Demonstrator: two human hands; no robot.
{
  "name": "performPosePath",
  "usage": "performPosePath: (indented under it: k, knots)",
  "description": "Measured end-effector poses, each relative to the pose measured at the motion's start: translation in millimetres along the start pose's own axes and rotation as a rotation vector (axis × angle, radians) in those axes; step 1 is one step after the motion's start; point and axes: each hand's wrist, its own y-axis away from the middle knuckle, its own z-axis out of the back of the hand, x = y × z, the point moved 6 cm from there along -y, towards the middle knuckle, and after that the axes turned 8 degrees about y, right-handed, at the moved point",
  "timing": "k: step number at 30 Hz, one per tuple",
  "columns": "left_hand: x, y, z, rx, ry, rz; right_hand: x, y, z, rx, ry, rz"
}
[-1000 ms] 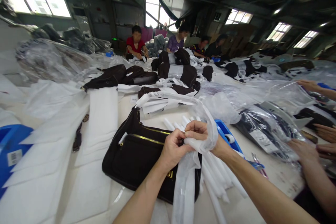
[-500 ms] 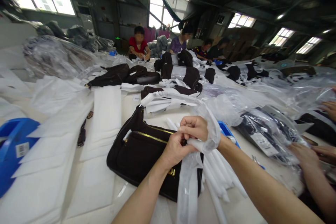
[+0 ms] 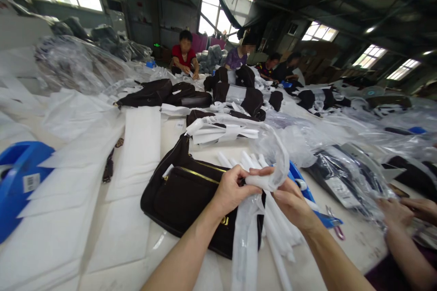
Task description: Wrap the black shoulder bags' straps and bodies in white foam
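dark brown bag (image 3: 187,202) (gold zip (image 3: 198,175)), translucent white wrap (image 3: 245,245), white sheets (image 3: 141,145), blue holder (image 3: 38,163)

The person has two bare hands, a left hand (image 3: 229,192) and a right hand (image 3: 291,198). The left thumb (image 3: 250,189) is long, with a round tip. Some of the fingers are hidden, and the nails are too small to see well. The left forearm (image 3: 191,250) and right forearm (image 3: 332,254) are bare too, smooth and long, wide low down and thinner at the wrists.
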Motion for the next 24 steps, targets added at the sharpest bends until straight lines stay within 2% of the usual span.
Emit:
performPosePath:
  k: [4, 7, 9, 14, 18, 21, 24]
  knots:
    - [-3, -1, -1.5, 0.035, 0.042, -0.031, 17, -11, -18, 0.126, 0.115, 0.076]
    - [-3, -2, -1.1, 0.044, 0.025, -0.053, 21, -21, -26, 0.18, 0.141, 0.115]
    - [-3, -3, -1.7, 0.057, 0.045, -0.074, 17, -29, -29, 0.156, 0.093, 0.129]
    - [-11, -5, -1.9, 0.058, 0.205, -0.065, 9, -49, -34, -0.015, 0.097, 0.08]
    - [-19, -6, 3.9, 0.02, 0.295, -0.024, 14, -56, -36, 0.041, 0.023, 0.084]
    - [-16, -5, 7.0, 0.018, 0.324, 0.06, 11, -51, -22, -0.007, -0.063, 0.092]
    - [-13, -6, 11.0, -0.014, 0.336, 0.049, 3, -42, -7, -0.109, 0.036, 0.079]
